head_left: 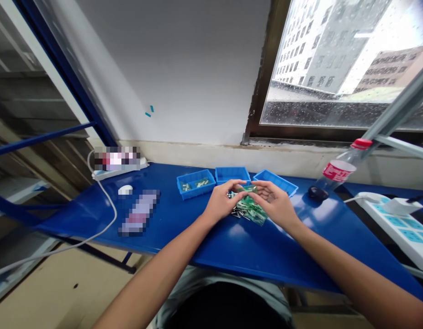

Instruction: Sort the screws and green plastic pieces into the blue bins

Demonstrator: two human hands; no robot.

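Observation:
Between my two hands is a thin green circuit board (250,188), pinched at its left edge by my left hand (223,201) and at its right by my right hand (278,205). Both hands are closed, thumbs towards me. Right below them lies a heap of green circuit boards (254,213) mixed with thin silvery metal pieces (238,212); my fingers cover part of it. Behind the heap stand three blue bins: the left bin (197,193) holds small green and pale parts, the middle bin (232,170) sits beside it, and the right bin (288,186) is partly hidden by my hand.
On the blue table (211,242), a plastic bottle (338,171) leans near the window, with a dark round object (317,193) at its base. A white power strip (399,224) lies at right. Left are a blurred flat object (140,213), a white object (125,189) and a cable (112,205).

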